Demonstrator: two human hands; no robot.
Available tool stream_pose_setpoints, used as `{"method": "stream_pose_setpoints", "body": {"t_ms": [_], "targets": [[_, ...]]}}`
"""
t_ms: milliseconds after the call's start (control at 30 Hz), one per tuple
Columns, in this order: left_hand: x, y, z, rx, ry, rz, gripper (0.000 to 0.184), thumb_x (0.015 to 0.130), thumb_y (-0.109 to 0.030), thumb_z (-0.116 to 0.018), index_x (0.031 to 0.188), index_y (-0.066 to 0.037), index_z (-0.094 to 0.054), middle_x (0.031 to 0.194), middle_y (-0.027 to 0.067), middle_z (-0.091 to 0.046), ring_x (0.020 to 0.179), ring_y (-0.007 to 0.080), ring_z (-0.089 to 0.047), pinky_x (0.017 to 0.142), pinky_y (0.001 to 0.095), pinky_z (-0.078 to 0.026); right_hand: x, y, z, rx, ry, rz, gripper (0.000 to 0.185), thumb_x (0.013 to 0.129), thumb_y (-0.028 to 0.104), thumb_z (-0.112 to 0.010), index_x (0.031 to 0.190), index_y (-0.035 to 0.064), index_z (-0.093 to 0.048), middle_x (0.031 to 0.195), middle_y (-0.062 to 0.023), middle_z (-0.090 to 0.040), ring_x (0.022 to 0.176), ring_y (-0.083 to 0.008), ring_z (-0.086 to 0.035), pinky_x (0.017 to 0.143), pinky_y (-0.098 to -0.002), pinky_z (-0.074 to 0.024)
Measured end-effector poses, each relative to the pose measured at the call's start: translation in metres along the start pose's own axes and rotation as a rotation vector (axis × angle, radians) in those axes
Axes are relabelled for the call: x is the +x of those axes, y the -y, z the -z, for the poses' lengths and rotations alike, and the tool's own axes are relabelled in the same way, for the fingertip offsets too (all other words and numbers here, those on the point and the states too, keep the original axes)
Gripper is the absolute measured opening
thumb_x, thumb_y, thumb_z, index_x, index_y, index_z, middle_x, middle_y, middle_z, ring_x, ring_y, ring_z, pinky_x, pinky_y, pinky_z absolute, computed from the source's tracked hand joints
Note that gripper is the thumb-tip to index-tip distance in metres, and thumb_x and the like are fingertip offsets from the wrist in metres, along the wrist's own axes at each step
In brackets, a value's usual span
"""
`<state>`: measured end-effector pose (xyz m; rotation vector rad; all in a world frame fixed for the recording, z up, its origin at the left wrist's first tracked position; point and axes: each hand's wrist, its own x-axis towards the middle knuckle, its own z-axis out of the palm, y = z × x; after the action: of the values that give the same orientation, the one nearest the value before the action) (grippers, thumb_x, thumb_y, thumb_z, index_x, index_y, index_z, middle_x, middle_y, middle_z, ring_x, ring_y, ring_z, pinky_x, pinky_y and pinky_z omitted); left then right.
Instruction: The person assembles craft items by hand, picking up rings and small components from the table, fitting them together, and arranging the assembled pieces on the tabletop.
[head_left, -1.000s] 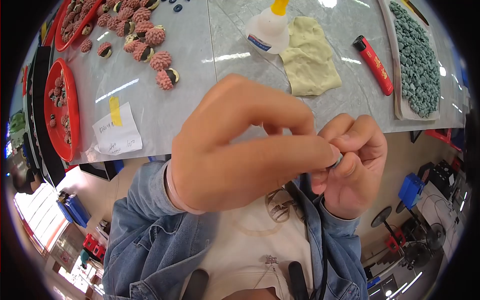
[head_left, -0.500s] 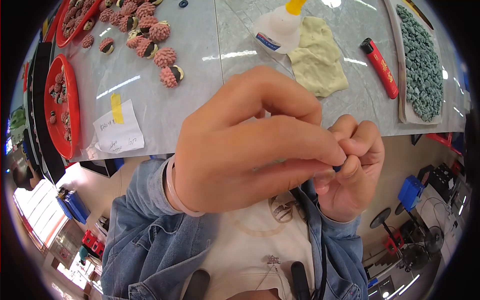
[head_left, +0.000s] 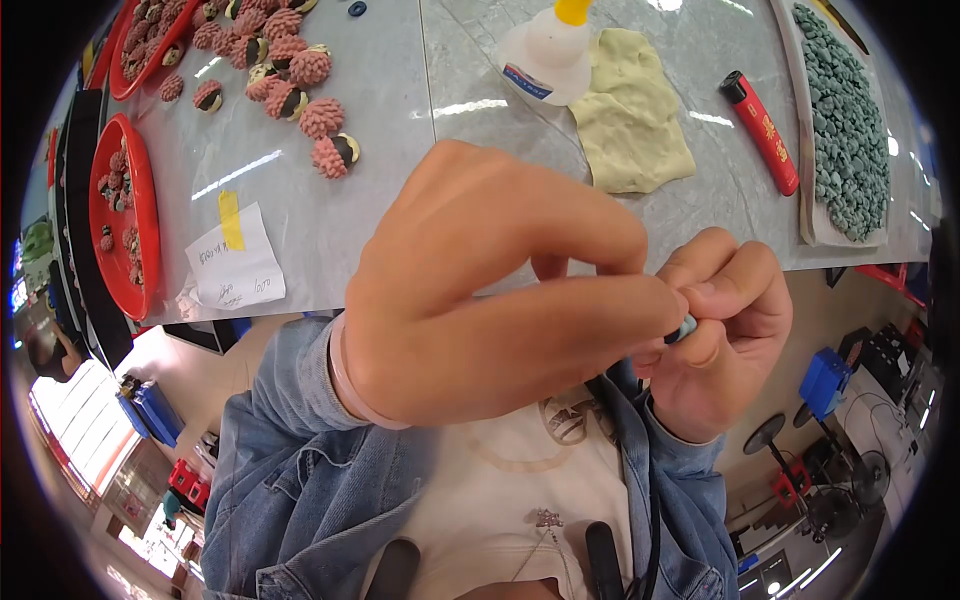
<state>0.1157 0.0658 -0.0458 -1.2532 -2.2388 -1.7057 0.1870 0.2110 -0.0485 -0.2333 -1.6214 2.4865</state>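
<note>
My left hand (head_left: 500, 290) reaches across from the left, thumb and forefinger pinched together at a tiny piece, light blue and dark (head_left: 683, 330). Facing it, my right hand (head_left: 730, 325) closes its thumb and fingertips around the same piece. Only a sliver of the piece shows between the fingertips, so its full shape is hidden. Both hands are above the front edge of the grey table (head_left: 400, 215), before my body. Beyond them lie a pale yellow-green, clay-like sheet (head_left: 630, 120) and a white squeeze bottle (head_left: 548, 58) with a yellow cap.
On the right are a red lighter (head_left: 760, 135) and a tray (head_left: 812, 225) of teal pieces. Pink knobbly pieces (head_left: 322, 118) lie at upper left, near red trays (head_left: 148, 220). A taped paper note (head_left: 240, 270) sits left, and a small dark blue ring (head_left: 357, 9) far back.
The light blue side of the small piece now shows between the fingertips, where only a dark bit was visible before. My right hand has shifted slightly rightward.
</note>
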Motion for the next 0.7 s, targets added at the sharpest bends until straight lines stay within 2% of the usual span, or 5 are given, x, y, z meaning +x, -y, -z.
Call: {"method": "stream_pose_setpoints", "body": {"t_ms": [233, 333, 367, 567, 700], "targets": [[0.002, -0.004, 0.009, 0.192, 0.145, -0.124, 0.024, 0.059, -0.01, -0.073, 0.08, -0.01, -0.063, 0.08, 0.005, -0.051, 0.059, 0.0128, -0.047, 0.05, 0.0269, -0.034, 0.001, 0.006, 0.003, 0.0, -0.01, -0.116, 0.029, 0.074, 0.022, -0.067, 0.079, 0.0036, -0.045, 0.075, -0.0106, -0.05, 0.046, -0.0071, -0.045, 0.036, -0.0165, -0.0352], [0.008, -0.007, 0.005, 0.089, 0.178, -0.017, 0.022, 0.062, -0.01, -0.071, 0.082, -0.009, -0.061, 0.083, 0.0066, -0.05, 0.063, 0.015, -0.049, 0.052, 0.0273, -0.036, 0.003, 0.006, 0.011, 0.214, 0.098, -0.106, 0.016, 0.068, -0.012, -0.06, 0.079, -0.0029, -0.052, 0.084, -0.016, -0.054, 0.07, -0.0137, -0.053, 0.061, -0.0225, -0.0452], [0.01, -0.008, 0.007, 0.087, 0.172, -0.024, 0.022, 0.062, -0.01, -0.071, 0.082, -0.009, -0.061, 0.083, 0.0066, -0.05, 0.063, 0.015, -0.049, 0.052, 0.0273, -0.036, 0.006, 0.009, 0.013, 0.207, 0.101, -0.1, 0.016, 0.068, -0.012, -0.06, 0.079, -0.0029, -0.052, 0.084, -0.016, -0.054, 0.07, -0.0137, -0.053, 0.061, -0.0225, -0.0452], [0.003, -0.02, 0.033, 0.262, -0.02, 0.021, 0.015, 0.069, -0.009, -0.064, 0.082, -0.005, -0.057, 0.085, 0.013, -0.05, 0.067, 0.0195, -0.052, 0.06, 0.0284, -0.041, 0.019, 0.037, 0.05, -0.303, -0.114, 0.156, 0.017, 0.069, -0.014, -0.05, 0.082, -0.0042, -0.055, 0.091, -0.0156, -0.051, 0.072, -0.0146, -0.053, 0.063, -0.0241, -0.0448], [-0.003, -0.018, 0.051, 0.324, -0.108, 0.074, 0.011, 0.071, -0.006, -0.059, 0.081, -0.002, -0.057, 0.084, 0.0148, -0.051, 0.067, 0.0196, -0.052, 0.06, 0.0277, -0.041, 0.027, 0.035, 0.054, -0.526, -0.147, 0.113, 0.021, 0.067, -0.013, -0.053, 0.085, -0.0037, -0.057, 0.09, -0.0131, -0.053, 0.074, -0.0148, -0.054, 0.064, -0.024, -0.0449]]}}
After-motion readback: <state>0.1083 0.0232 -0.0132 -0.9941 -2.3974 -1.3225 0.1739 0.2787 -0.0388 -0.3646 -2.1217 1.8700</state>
